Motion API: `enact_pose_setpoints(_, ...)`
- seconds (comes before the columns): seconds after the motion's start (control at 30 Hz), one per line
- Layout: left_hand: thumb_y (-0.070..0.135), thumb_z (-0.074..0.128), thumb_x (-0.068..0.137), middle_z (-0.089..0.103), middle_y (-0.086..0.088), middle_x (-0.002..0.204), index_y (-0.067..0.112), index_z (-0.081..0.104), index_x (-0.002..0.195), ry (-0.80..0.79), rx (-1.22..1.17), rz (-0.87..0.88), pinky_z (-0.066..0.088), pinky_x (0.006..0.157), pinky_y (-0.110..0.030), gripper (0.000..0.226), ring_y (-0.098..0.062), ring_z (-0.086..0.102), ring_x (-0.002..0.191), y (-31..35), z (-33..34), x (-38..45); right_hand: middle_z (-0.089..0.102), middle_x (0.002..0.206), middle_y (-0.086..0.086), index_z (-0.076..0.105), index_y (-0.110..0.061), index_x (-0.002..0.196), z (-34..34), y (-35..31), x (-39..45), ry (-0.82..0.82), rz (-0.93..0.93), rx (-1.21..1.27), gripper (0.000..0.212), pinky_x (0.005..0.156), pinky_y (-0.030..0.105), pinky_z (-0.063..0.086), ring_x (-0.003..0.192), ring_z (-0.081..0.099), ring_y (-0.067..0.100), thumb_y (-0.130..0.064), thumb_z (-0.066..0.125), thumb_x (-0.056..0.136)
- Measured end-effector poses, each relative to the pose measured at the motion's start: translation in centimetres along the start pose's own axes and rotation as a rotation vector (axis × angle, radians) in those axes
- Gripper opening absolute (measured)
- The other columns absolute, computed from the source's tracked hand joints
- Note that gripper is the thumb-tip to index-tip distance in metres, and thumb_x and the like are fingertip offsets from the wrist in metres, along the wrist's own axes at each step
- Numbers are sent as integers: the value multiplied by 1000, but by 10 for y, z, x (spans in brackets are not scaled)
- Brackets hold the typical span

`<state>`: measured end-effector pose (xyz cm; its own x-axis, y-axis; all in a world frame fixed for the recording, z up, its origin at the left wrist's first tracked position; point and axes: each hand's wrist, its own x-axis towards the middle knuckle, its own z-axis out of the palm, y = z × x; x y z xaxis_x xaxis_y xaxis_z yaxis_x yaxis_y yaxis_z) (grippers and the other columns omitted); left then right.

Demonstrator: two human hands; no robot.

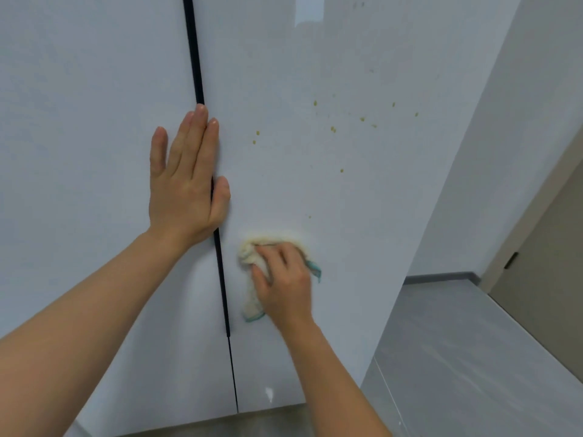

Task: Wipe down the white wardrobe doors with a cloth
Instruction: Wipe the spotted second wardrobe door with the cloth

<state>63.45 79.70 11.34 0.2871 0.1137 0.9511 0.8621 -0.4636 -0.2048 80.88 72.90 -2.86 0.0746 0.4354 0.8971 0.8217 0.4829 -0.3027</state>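
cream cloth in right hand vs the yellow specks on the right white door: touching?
Apart. In the head view the cream cloth with teal edging, gripped by the right hand, sits below the yellow specks, with bare white door between.

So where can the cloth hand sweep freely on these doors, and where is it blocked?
Free: the right door between the cloth and the yellow specks, out to the side wall. Also the left door left of the left hand. Crowded: the dark gap, which that flat hand straddles, beside the right hand.

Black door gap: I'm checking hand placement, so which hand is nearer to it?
Left. The left hand lies flat across the black door gap; the right hand, gripping the cloth, sits just right of it.
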Motion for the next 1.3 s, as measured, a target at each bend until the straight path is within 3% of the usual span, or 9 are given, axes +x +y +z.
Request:
enact_pose_setpoints(0.07,29,55,93,29,-15,165,5,23,159,39,12,36,19,123,-58,76,-25,28,154,-12,-10,6,66,104,10,72,-8,111,-24,28,-4,87,112,-47,23,91,35,49,97,60,28,-19,69,90)
enact_pose_setpoints(0.23,47,50,90,25,-15,166,4,22,160,2,139,-7,11,125,-55,86,-26,15,156,-27,-7,15,61,101,1,68,-10,106,-49,45,-3,253,401,-43,20,76,37,52,91,60,20,-14,73,87)
enact_pose_setpoints(0.4,47,48,91,25,-15,166,5,24,160,-16,177,16,14,124,-58,85,-31,18,155,-27,-5,15,68,97,7,75,-4,104,-14,12,7,176,148,1,18,82,29,52,89,62,20,-12,77,88)
enact_pose_setpoints(0.6,50,48,92,20,-12,168,8,17,162,-53,166,-5,8,126,-55,87,-16,-4,157,-30,-8,15,65,94,8,75,-7,104,10,-29,26,-38,-92,12,16,78,37,54,86,61,25,-11,74,88)
enact_pose_setpoints(0.77,49,48,91,22,-12,167,7,21,161,-37,174,-5,8,126,-54,86,-16,-1,157,-28,-9,15,66,101,11,72,-5,106,-49,29,43,220,139,-75,20,87,34,49,95,59,25,-12,71,87)
enact_pose_setpoints(0.9,48,47,91,24,-12,167,5,23,160,-10,167,-1,8,127,-53,85,-18,4,158,-29,-7,15,62,98,5,68,-6,104,-52,25,53,400,399,-22,20,81,14,42,91,57,14,-5,77,86)
enact_pose_setpoints(1.17,49,47,91,23,-10,167,7,22,161,10,141,2,8,127,-52,85,-19,5,158,-29,-7,14,65,92,4,75,-10,101,-6,-28,64,-18,-124,-10,15,75,30,53,83,63,21,-17,77,88)
enact_pose_setpoints(1.23,48,48,91,25,-11,167,6,24,160,21,138,7,10,127,-53,85,-20,8,158,-29,-7,14,67,96,4,75,-11,104,-23,-10,65,-4,-144,-72,17,78,33,55,87,64,23,-18,76,89)
enact_pose_setpoints(1.3,48,50,90,27,-11,166,6,27,159,33,134,11,10,127,-53,84,-23,14,157,-28,-6,13,67,98,5,74,-9,104,-50,16,66,155,25,-113,19,79,33,53,89,64,22,-17,76,86)
